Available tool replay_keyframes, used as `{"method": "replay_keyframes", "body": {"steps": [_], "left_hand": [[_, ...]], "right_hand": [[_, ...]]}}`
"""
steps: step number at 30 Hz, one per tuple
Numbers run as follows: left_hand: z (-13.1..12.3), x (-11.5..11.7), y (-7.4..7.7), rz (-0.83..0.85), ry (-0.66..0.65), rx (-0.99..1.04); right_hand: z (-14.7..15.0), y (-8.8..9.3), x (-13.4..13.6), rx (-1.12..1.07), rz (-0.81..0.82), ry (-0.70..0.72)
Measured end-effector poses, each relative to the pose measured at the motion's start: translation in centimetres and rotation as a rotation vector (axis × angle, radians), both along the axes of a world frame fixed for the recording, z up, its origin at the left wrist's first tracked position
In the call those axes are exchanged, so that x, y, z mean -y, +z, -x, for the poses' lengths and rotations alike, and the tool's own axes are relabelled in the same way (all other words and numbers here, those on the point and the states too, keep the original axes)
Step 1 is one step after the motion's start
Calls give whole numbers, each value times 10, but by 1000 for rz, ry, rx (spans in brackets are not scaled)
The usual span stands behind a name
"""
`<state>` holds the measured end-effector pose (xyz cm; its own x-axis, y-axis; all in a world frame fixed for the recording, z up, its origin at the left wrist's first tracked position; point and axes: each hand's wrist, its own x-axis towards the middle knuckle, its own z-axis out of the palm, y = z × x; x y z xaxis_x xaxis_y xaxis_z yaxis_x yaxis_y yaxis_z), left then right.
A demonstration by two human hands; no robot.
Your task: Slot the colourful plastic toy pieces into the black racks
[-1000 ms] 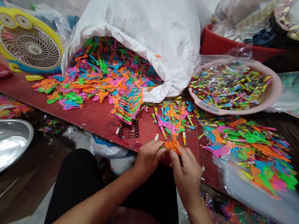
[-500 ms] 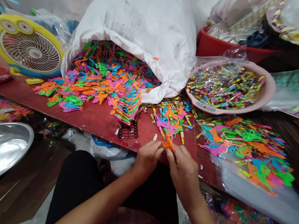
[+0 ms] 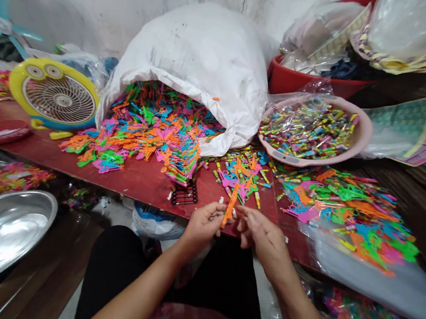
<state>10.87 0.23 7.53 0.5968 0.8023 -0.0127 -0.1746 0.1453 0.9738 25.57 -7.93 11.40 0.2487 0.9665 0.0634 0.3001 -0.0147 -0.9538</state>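
The left hand grips an orange strip, held upright. The right hand is open, its fingers just beside the strip.

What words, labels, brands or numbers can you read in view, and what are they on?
No text is legible.
Pale label on the pink basin: too small to read.
Patterned printed sheet: no readable words.
Blue print on the white bag: too blurred.
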Motion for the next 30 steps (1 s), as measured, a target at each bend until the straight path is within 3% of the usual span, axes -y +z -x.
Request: {"method": "replay_keyframes", "body": {"steps": [3, 5, 9, 12, 16, 21, 26, 30], "left_hand": [[13, 1, 7, 79, -104, 29], [18, 4, 10, 86, -172, 44], [21, 12, 11, 71, -263, 75], [21, 17, 10, 88, -244, 134], [19, 24, 5, 242, -171, 193], [18, 32, 0, 319, -40, 246], [19, 35, 1, 327, 25, 279], [21, 37, -1, 353, 33, 317]], "right_hand": [[-3, -3, -4, -44, -76, -75], [-2, -2, -10, -128, -97, -37], [11, 3, -21, -444, -1, 116], [19, 3, -26, -527, 55, 97], [28, -3, -30, -518, 27, -25], [39, -15, -31, -493, 5, -51], [47, -24, -29, -325, -52, -117], [54, -19, -23, -101, -78, -185]]}}
